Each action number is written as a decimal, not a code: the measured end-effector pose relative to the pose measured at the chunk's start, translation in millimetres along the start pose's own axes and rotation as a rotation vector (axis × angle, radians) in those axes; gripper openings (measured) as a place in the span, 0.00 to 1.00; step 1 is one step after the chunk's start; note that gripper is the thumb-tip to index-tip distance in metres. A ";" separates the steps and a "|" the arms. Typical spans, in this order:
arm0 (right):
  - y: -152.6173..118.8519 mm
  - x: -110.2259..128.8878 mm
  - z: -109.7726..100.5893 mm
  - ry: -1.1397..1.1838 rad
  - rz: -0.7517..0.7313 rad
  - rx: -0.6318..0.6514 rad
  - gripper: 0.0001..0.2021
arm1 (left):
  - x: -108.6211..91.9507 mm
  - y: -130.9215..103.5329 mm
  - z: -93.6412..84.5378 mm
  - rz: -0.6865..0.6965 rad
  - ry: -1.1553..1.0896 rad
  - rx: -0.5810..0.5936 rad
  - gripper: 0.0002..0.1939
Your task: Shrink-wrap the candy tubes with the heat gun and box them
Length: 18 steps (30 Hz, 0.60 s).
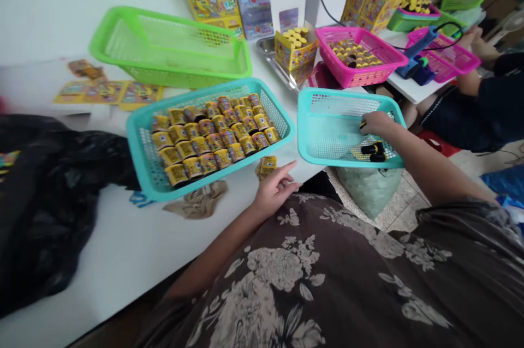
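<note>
My right hand [380, 124] reaches into the turquoise basket [323, 158] on the right. Its fingers are closed on a small black-and-yellow container, mostly hidden behind them. A few similar black-and-yellow containers [372, 149] lie below that hand in the basket. My left hand [275, 189] hovers over the table's front edge, holding nothing, with index finger and thumb stretched out and apart. Just beyond it lies a crumpled yellow wrapper [267, 165]. Left of the hand, a second turquoise basket [144, 171] holds rows of small yellow printed tubs [215, 142].
Behind stand a green basket [110, 56], an open yellow box [295, 59] on a metal tray [266, 45], and a pink basket [347, 78] of small containers. A black plastic bag [61, 201] covers the left. Another person's arm [470, 81] is at far right.
</note>
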State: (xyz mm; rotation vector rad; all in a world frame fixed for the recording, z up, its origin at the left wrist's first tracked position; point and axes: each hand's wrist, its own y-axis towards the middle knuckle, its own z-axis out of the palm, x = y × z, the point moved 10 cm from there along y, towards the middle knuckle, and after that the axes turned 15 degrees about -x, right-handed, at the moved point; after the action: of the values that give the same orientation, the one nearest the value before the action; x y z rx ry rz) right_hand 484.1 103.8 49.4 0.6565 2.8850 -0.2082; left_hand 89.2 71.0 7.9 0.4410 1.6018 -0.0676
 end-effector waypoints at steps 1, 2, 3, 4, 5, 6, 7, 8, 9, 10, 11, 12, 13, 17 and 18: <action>3.8 3.8 -2.3 0.060 0.009 -0.018 0.19 | -5.3 -0.7 6.2 0.064 0.031 0.047 0.31; 6.9 6.6 -5.7 0.124 0.024 -0.038 0.20 | -8.8 -1.5 11.2 0.108 0.060 0.086 0.30; 8.5 9.2 -10.7 0.196 0.036 -0.067 0.21 | -10.9 -1.9 14.6 0.135 0.084 0.113 0.29; 7.7 12.6 -17.9 0.273 0.037 -0.107 0.22 | -11.9 -2.2 16.7 0.147 0.106 0.131 0.28; 3.6 17.5 -27.4 0.351 0.018 -0.159 0.22 | -11.8 -2.5 17.8 0.147 0.124 0.143 0.26; -4.6 24.3 -38.7 0.421 -0.024 -0.217 0.23 | -11.0 -2.8 18.1 0.140 0.138 0.151 0.24; -17.3 32.2 -50.7 0.494 -0.077 -0.275 0.23 | -9.7 -3.3 17.9 0.127 0.149 0.155 0.22; -33.9 40.2 -62.5 0.573 -0.133 -0.330 0.22 | -8.1 -3.8 17.0 0.111 0.156 0.154 0.21; -53.3 47.9 -72.0 0.632 -0.188 -0.371 0.22 | -6.5 -4.2 15.8 0.093 0.161 0.148 0.20; -73.4 54.9 -77.9 0.677 -0.232 -0.389 0.21 | -5.2 -4.5 14.0 0.076 0.162 0.136 0.20; -92.5 59.9 -81.0 0.720 -0.260 -0.396 0.21 | -4.9 -4.6 12.4 0.064 0.159 0.124 0.21; -108.9 61.2 -82.3 0.760 -0.263 -0.405 0.20 | -5.7 -4.6 11.1 0.061 0.156 0.111 0.23; -121.6 57.3 -83.1 0.797 -0.233 -0.435 0.20 | -8.0 -4.3 10.5 0.068 0.157 0.102 0.26; -141.2 -0.5 -82.2 0.938 0.055 -0.680 0.21 | -24.6 -0.3 20.9 0.174 0.233 0.126 0.34; -141.5 -19.6 -79.6 0.963 0.128 -0.732 0.22 | -28.2 2.3 26.5 0.209 0.277 0.138 0.34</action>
State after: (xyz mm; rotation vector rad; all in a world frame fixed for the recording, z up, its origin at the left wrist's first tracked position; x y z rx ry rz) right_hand 428.2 -16.8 144.7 0.9355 3.2853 1.4799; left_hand 115.5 58.2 33.3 0.7488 1.8189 0.0442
